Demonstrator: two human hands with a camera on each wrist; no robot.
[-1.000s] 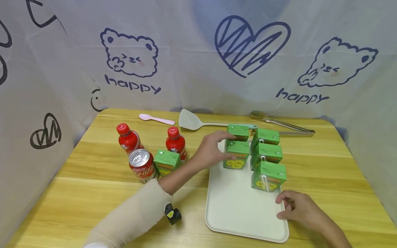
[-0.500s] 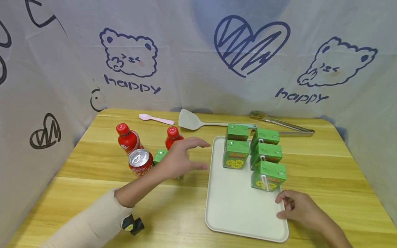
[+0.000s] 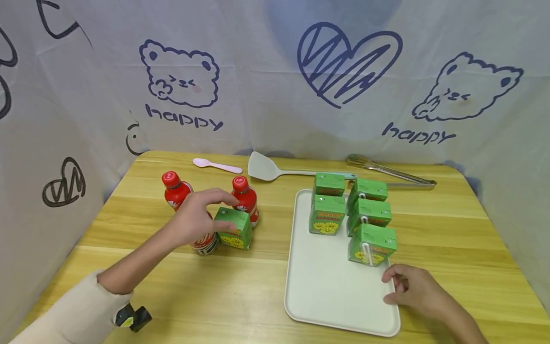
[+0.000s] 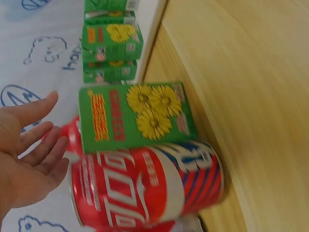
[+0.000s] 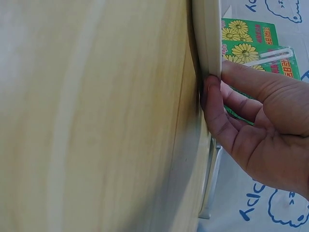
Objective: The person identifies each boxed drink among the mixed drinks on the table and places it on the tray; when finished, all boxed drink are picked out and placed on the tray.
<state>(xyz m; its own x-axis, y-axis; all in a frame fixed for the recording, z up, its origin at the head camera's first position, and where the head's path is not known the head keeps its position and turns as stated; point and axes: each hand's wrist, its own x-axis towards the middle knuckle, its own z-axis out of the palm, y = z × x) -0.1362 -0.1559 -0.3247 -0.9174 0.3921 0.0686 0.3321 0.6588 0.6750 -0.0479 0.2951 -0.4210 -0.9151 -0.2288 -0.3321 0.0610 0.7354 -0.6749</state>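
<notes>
My left hand (image 3: 201,215) hovers over a green drink carton (image 3: 235,234) with yellow flowers, thumb and fingers spread to either side of its top. In the left wrist view the fingers look apart from the carton (image 4: 135,116). A red soda can (image 4: 145,186) stands right beside that carton, partly hidden by the hand in the head view. Two red-capped bottles (image 3: 244,196) are behind them. My right hand (image 3: 414,291) pinches the right rim of a cream tray (image 3: 335,296), thumb on top and fingers below. Several green cartons (image 3: 327,215) stand in two columns on the tray.
Along the back of the wooden table (image 3: 258,301) lie a pink spoon (image 3: 216,165), a spatula (image 3: 264,167) and metal tongs (image 3: 395,172). The spatula handle and tongs reach behind the tray's cartons. A white cloth with drawings (image 3: 258,95) hangs behind the table.
My left hand has left the carton at the tray's left column and moved left to the carton beside the can. My right hand and the tray have stayed put.
</notes>
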